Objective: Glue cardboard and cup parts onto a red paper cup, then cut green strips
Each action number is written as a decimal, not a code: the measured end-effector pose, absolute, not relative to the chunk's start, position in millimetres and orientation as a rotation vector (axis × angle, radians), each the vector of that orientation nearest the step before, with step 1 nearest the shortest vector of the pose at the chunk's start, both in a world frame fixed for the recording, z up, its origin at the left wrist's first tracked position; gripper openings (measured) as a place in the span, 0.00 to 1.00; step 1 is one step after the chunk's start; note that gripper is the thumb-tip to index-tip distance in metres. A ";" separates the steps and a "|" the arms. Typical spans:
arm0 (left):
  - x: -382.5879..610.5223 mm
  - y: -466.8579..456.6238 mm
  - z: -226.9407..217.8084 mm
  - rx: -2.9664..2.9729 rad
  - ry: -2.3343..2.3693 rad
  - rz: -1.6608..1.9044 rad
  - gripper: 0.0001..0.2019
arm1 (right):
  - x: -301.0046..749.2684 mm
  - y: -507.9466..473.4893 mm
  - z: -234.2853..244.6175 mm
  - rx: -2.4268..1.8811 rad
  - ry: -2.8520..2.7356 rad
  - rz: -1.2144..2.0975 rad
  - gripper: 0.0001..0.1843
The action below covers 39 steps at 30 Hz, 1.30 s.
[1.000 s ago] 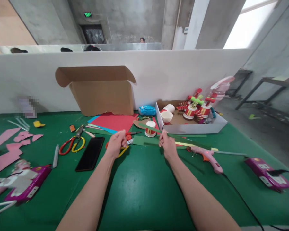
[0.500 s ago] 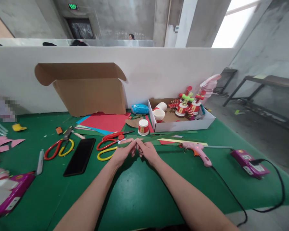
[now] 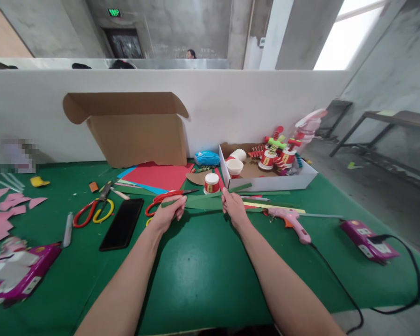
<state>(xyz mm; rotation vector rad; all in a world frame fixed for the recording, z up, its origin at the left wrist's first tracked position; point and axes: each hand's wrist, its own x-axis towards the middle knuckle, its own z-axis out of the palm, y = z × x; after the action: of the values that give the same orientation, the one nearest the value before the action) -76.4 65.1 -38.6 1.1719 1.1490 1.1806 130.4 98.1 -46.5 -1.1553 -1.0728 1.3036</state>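
Note:
A green paper strip (image 3: pixel 205 202) runs between my hands over the green table (image 3: pixel 196 280). My left hand (image 3: pixel 170 213) is closed on its left part, and a short end pokes out beyond the fingers. My right hand (image 3: pixel 234 206) pinches it on the right, where another end slants up past the thumb. Red-handled scissors (image 3: pixel 161 198) lie just behind my left hand, with a second, yellow-handled pair partly hidden by it. A red and white paper cup (image 3: pixel 212 183) stands upside down behind the strip, between the hands.
Phone (image 3: pixel 122 224) and open scissors (image 3: pixel 97 206) lie left. A pink glue gun (image 3: pixel 290 219) with its cord lies right, near a purple power block (image 3: pixel 369 240). Behind are coloured paper sheets (image 3: pixel 164 176), a cardboard lid (image 3: pixel 140 140) and a white box (image 3: pixel 271 183) of cup figures.
My hands have moved apart, left hand leftward and right hand rightward, so more of the green paper strip shows between them. The view has shifted slightly.

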 end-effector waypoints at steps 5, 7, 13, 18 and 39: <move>-83.1 64.8 -33.8 1.163 1.146 1.195 0.21 | 139.7 103.8 -42.5 -1.151 -0.988 1.262 0.30; -85.4 64.6 -32.5 1.165 1.152 1.195 0.22 | 143.4 106.1 -41.3 -1.157 -0.968 1.231 0.30; -96.6 66.0 -34.4 1.168 1.150 1.198 0.23 | 151.5 114.0 -44.9 -1.156 -0.900 1.172 0.28; -103.9 67.6 -36.9 1.184 1.169 1.203 0.24 | 152.1 116.2 -51.9 -1.121 -0.898 1.159 0.27; -50.7 58.8 -39.1 1.049 1.008 1.122 0.23 | 101.1 72.1 -49.7 -0.965 -1.331 1.675 0.30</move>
<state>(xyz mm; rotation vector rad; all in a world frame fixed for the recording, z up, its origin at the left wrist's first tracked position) -50.7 58.8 -39.1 1.0488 1.0079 1.1217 101.1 72.1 -49.7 -0.9649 -1.3308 1.6747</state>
